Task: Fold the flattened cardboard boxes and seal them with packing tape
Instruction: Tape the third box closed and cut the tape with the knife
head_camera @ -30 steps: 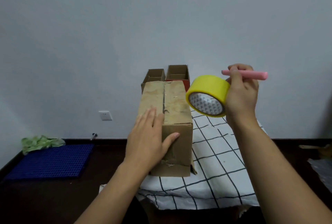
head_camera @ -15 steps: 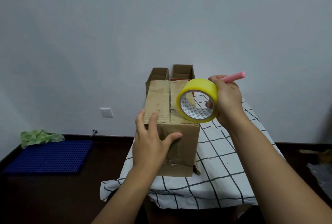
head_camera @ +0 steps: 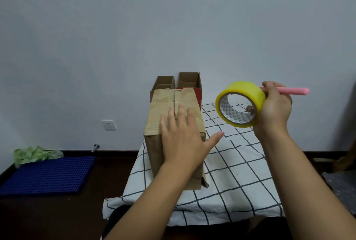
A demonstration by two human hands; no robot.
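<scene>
Tabletop (head_camera: pixel 240 187): draped in white cloth with a black grid; its near edge hangs in folds, and the legs are hidden.

Left hand (head_camera: pixel 183 139): fingers straight and spread, palm flat on the top of the brown corrugated cardboard box (head_camera: pixel 154 155). The hand covers the near part of the centre seam. The box stands upright at the tabletop's left side, worn and creased, with a loose flap at its lower right corner.

Right hand (head_camera: pixel 275 110): raised right of the box, fingers curled round the glossy yellow packing tape roll (head_camera: pixel 242 93) and a pink cylindrical stick (head_camera: pixel 292 91); one fingertip shows inside the core.

Behind: two open cardboard boxes (head_camera: pixel 187 80), lower parts hidden.

Floor, left: blue perforated plastic mat (head_camera: pixel 46 176), crumpled green material (head_camera: pixel 32 154).
</scene>
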